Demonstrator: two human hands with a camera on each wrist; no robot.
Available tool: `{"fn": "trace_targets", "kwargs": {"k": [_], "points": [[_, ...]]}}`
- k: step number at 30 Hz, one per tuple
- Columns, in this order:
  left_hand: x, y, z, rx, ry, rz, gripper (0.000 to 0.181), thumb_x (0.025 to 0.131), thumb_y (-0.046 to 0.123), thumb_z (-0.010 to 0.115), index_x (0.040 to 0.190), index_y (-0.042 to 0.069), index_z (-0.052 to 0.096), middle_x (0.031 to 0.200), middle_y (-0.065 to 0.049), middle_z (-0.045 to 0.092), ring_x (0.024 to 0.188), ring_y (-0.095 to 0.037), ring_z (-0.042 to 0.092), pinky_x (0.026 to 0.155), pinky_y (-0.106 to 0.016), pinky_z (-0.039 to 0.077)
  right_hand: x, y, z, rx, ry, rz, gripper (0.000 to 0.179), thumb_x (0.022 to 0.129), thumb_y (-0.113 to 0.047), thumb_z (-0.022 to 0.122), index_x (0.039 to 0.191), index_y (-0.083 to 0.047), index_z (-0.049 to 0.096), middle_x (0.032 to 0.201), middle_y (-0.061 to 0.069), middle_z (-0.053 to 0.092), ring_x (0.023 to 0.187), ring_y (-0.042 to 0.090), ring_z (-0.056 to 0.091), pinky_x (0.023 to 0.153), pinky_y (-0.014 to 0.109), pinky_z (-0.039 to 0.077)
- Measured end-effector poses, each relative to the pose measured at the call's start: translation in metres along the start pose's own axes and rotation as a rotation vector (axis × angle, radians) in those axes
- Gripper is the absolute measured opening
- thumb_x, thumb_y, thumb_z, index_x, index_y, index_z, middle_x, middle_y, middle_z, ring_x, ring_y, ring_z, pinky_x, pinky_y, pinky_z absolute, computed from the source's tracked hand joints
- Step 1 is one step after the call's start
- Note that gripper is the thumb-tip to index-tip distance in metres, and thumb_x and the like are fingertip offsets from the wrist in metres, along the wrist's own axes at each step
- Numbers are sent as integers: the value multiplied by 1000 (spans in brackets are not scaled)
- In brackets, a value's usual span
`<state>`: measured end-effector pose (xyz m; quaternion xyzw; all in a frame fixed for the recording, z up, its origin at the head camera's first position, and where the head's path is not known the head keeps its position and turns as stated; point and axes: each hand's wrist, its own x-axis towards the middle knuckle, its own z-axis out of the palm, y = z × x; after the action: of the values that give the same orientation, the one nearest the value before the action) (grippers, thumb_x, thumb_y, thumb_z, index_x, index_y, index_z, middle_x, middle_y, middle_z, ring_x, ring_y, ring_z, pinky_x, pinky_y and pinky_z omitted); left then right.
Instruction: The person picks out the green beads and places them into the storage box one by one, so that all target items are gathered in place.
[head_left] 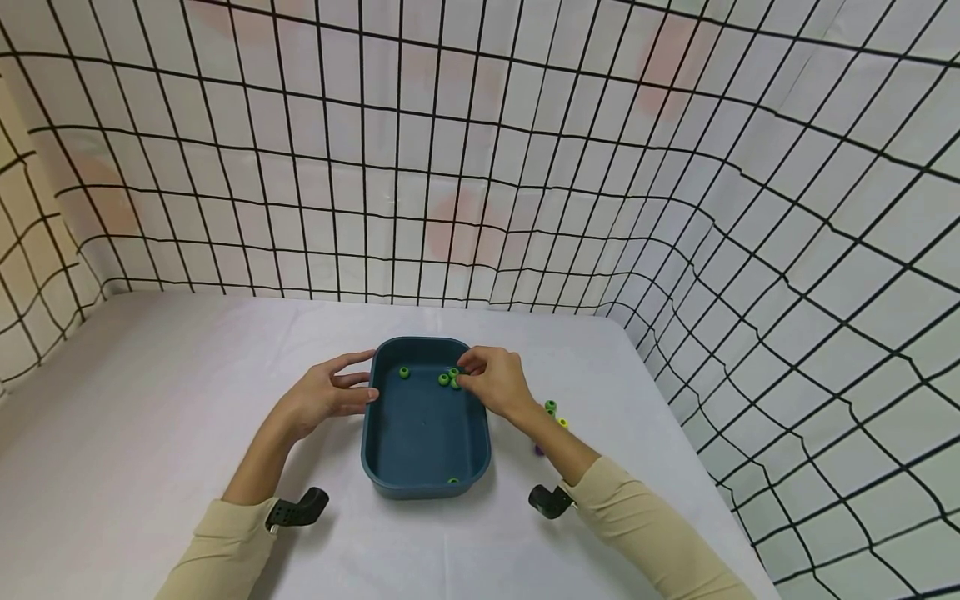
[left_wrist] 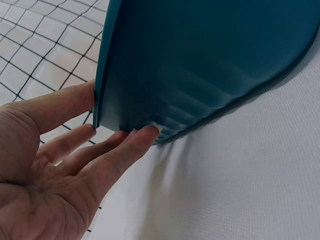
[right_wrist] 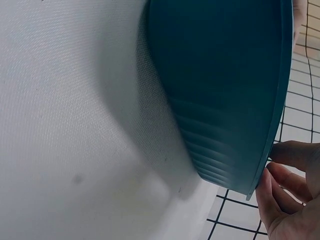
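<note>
A dark blue rectangular tray (head_left: 423,433) sits on the white cloth. At its left side my left hand (head_left: 326,396) holds the wall: the thumb laps over the rim and the extended fingers (left_wrist: 117,160) touch the outer face. My right hand (head_left: 495,382) reaches over the far right rim, fingertips bent together at a green bead (head_left: 455,384); the rim hides those tips in the right wrist view. Close by lie other green beads (head_left: 443,380). One more green bead (head_left: 404,372) lies toward the far left, another (head_left: 453,481) at the near wall.
Right of the tray, partly behind my right forearm, lie green beads (head_left: 551,406), a yellow bead (head_left: 562,423) and a purple bead (head_left: 539,450). Black wire mesh (head_left: 427,167) rises behind and beside the table (head_left: 187,358).
</note>
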<state>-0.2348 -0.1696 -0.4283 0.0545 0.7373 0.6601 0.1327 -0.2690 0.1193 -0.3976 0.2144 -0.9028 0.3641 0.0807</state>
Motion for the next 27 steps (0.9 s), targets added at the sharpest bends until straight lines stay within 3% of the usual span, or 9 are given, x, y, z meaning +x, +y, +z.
{"fn": "trace_targets", "kwargs": {"k": [12, 27], "points": [[0, 1, 0, -8, -1, -7, 77, 94, 7, 72, 160, 13, 32, 154, -31, 42, 124, -42, 63, 91, -41, 61, 0, -1, -5, 23, 0, 9, 18, 84, -3, 79, 101, 1, 76, 93, 13, 78, 85, 25, 74, 75, 36, 63], [0, 1, -1, 9, -2, -4, 78, 93, 11, 74, 160, 14, 32, 154, -30, 41, 124, -42, 63, 93, -43, 60, -13, 12, -29, -49, 52, 23, 16, 83, -8, 80, 98, -4, 77, 87, 7, 77, 82, 23, 72, 72, 37, 61]]}}
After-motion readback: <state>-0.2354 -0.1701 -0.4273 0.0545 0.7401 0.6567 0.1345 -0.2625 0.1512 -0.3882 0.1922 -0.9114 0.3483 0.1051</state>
